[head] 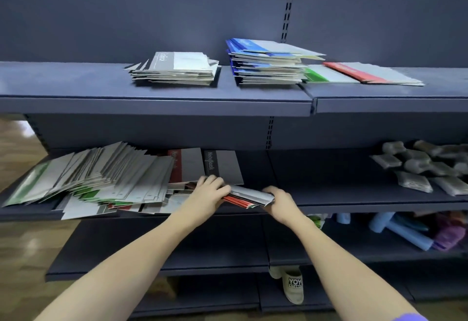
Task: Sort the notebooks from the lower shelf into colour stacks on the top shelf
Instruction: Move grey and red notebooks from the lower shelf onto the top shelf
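Both hands hold a small bundle of notebooks point(249, 196) with red and grey covers, just above the lower shelf point(354, 201). My left hand point(209, 192) grips its left end and my right hand point(277, 200) grips its right end. A large fanned pile of mixed notebooks point(101, 181) lies to the left on that shelf, with a red notebook point(183, 164) and a grey notebook point(222, 166) behind my hands. On the top shelf point(157, 102) stand a grey stack point(177, 69), a blue stack point(268, 63), a green notebook point(321, 74) and a red notebook point(367, 73).
Grey packets point(425, 166) lie at the right of the lower shelf. Bottles and coloured items point(410, 232) sit on the shelf below. A slipper point(293, 286) shows on the floor between shelves. Wooden floor point(22, 244) lies to the left.
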Available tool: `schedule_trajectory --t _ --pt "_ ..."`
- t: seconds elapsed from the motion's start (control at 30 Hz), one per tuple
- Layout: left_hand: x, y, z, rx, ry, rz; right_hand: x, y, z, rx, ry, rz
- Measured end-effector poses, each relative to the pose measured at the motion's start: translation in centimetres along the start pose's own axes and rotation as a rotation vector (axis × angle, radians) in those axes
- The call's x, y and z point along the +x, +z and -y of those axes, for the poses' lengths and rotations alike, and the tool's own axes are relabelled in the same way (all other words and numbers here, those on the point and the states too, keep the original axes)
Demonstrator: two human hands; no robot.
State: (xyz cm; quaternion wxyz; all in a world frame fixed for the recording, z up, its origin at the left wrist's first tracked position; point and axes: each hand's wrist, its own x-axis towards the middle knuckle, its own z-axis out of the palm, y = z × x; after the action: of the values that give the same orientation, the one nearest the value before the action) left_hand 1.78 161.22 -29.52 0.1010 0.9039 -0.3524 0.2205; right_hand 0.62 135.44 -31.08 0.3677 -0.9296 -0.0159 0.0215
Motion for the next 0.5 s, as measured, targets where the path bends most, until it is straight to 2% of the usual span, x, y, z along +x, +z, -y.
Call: schedule_trajectory --t 0.1,0.17,0.3,0.37,0.43,0.5 --pt "0.4 -0.2 -1.5 0.011 0.023 0.035 -0.6 -0.9 -1.0 0.083 0.001 0.031" --pt "0.6 -0.4 -2.4 0.034 0.054 0.071 -1.0 -2.0 -1.7 0.183 0.033 0.113" --pt "0.5 -0.8 -3.7 0.145 0.130 0.144 -2.4 -4.4 -2.8 0.807 0.252 0.345" --pt "0.4 -0.9 -4.4 0.184 0.169 0.162 -2.5 -5.0 -3.6 1.014 0.338 0.410" --pt "0.8 -0.8 -5.3 0.248 0.222 0.170 -2.7 -5.3 -4.0 1.065 0.404 0.438" --pt "1.6 -0.6 -6.4 0.291 0.268 0.154 -3.1 -5.3 -4.6 0.918 0.444 0.442"
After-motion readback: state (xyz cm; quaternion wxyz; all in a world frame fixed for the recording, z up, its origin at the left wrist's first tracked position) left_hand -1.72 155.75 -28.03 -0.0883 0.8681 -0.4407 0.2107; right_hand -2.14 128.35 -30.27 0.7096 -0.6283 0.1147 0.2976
